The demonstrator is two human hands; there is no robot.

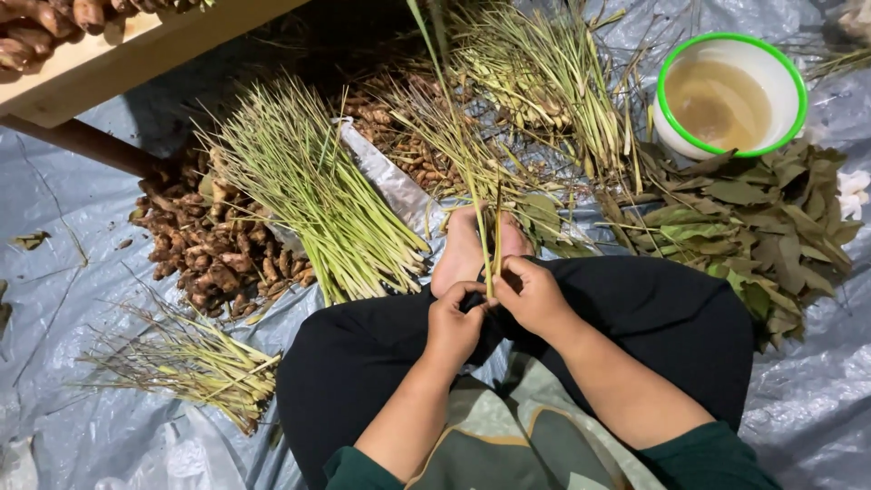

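Grey plastic sheet [54, 227] covers the floor across the whole frame and carries all stock. A person sits on it at lower centre, legs in black trousers [653, 318], one bare foot [458, 249] showing at centre.

A heap of dried green leaves [762, 227] occupies the right side. A large bundle of green lemongrass stalks [308, 191] lies left of centre, cut ends toward the foot. A second mass of the same stalks [544, 73] lies at upper centre, looser and tangled. A pile of brown ginger-like rhizomes [209, 245] sits at left, touching the large bundle; more rhizomes [399, 136] show between the two stalk masses. A small bundle of drier, yellowed stalks [200, 367] lies apart at lower left.

A white bowl with a green rim [730, 91] stands at upper right, just above the leaves, holding cloudy brownish liquid. A wooden table edge [109, 54] crosses the upper left corner with further rhizomes on top.

A few lemongrass stalks in hand [488, 236] rise upright from lap level at centre, their tips extending toward the upper frame edge. Left hand [454, 322] has its grip clenched on the base of these stalks. Right hand [531, 295] grasps the same stalks just beside it, fingers pinched at the stems; the two hands touch.
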